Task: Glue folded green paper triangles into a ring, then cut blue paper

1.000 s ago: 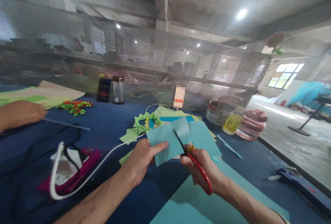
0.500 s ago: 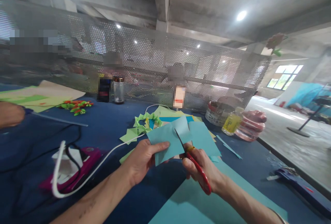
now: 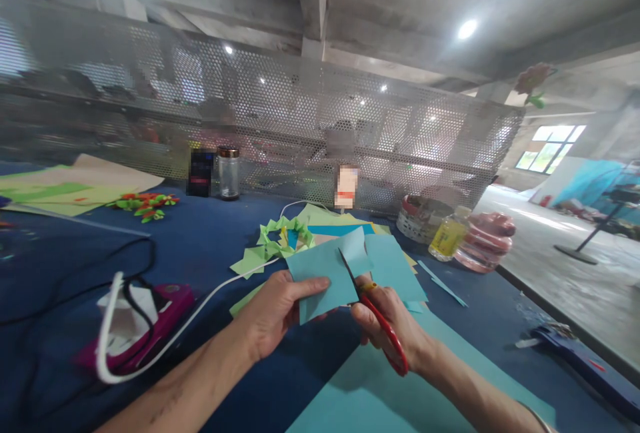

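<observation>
My left hand [image 3: 283, 306] pinches a light blue sheet of paper [image 3: 320, 273], thumb on top and fingers underneath. Red-handled scissors [image 3: 387, 333] are gripped in my right hand [image 3: 393, 316], their blades on the sheet with the paper partly cut and curling up at the upper right. Behind the sheet lies another light blue piece of paper [image 3: 397, 266]. A large blue sheet [image 3: 425, 386] spreads under my right forearm. Folded green paper pieces [image 3: 270, 236] form a ring behind my left hand.
A magenta power strip [image 3: 175, 300] with a white cable sits at left. Beyond stand a glass jar [image 3: 229, 176], a yellow-labelled bottle [image 3: 447, 240] and a pink container [image 3: 485, 243]. A blue cutter [image 3: 585, 363] lies at right. A perforated metal screen [image 3: 280, 113] rises behind.
The other person's hand at the left edge has gone out of view. My hands, the paper and the scissors have hardly shifted.
</observation>
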`<control>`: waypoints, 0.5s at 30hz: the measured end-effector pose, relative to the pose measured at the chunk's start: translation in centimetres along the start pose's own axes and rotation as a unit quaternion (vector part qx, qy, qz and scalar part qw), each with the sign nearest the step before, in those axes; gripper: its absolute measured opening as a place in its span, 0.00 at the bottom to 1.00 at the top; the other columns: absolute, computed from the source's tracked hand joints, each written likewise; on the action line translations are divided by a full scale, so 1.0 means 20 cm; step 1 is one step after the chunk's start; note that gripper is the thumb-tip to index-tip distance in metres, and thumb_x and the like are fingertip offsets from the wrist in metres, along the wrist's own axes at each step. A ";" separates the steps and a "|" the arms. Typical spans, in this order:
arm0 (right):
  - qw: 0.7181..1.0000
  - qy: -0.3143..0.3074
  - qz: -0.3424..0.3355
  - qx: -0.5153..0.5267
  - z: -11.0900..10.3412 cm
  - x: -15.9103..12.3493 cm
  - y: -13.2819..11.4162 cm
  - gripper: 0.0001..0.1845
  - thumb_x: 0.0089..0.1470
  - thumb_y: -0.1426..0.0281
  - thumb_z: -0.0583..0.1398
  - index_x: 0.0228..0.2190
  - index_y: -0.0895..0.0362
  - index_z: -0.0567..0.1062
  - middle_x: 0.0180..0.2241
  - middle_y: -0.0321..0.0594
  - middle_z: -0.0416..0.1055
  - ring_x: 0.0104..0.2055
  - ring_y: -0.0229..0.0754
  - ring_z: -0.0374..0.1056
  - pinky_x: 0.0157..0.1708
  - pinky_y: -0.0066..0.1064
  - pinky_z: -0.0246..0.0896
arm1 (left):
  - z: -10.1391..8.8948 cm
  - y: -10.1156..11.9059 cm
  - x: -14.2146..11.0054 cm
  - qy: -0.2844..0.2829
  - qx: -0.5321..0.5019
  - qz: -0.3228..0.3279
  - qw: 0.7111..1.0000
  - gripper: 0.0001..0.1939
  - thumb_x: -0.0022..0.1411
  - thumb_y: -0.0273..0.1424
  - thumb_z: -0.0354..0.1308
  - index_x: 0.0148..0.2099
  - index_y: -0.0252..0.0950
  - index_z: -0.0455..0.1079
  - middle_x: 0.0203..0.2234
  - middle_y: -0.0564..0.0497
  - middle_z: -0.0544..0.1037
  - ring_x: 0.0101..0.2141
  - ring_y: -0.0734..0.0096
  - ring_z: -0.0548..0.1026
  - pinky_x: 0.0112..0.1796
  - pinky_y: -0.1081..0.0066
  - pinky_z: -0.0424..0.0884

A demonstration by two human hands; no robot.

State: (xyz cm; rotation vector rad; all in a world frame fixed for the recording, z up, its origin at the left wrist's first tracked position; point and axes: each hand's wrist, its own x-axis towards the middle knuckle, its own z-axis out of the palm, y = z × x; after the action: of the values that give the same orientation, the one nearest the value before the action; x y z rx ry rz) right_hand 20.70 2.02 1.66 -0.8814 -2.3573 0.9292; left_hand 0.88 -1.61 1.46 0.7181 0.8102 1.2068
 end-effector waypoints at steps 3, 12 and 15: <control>1.000 0.004 0.007 0.010 0.01 0.00 0.02 0.29 0.55 0.41 0.48 0.27 0.55 0.62 0.16 0.30 0.61 0.18 0.35 0.64 0.17 0.23 0.57 | 0.00 -0.01 0.00 -0.009 -0.001 -0.003 1.000 0.10 0.50 0.28 0.68 0.36 0.30 0.77 0.26 0.48 0.78 0.23 0.72 0.74 0.25 0.75 0.69; 0.998 0.031 0.035 0.034 0.03 0.00 0.02 0.31 0.50 0.38 0.50 0.27 0.55 0.61 0.13 0.26 0.58 0.13 0.34 0.62 0.13 0.23 0.59 | 0.00 -0.02 -0.01 -0.011 0.008 -0.006 1.000 0.13 0.50 0.29 0.68 0.39 0.30 0.77 0.28 0.47 0.79 0.25 0.72 0.74 0.28 0.73 0.70; 0.998 0.037 0.049 0.031 0.03 0.00 0.01 0.32 0.48 0.37 0.50 0.26 0.54 0.60 0.12 0.26 0.58 0.12 0.34 0.61 0.11 0.23 0.56 | 0.00 -0.02 -0.01 -0.015 0.010 -0.008 1.000 0.14 0.51 0.29 0.67 0.41 0.30 0.77 0.30 0.46 0.80 0.26 0.71 0.75 0.29 0.73 0.70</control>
State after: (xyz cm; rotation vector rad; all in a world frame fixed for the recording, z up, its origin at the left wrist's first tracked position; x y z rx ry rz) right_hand 20.43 1.88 0.99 -0.9964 -2.2295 0.9851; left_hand 1.01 -1.84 1.23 0.7433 0.8027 1.1718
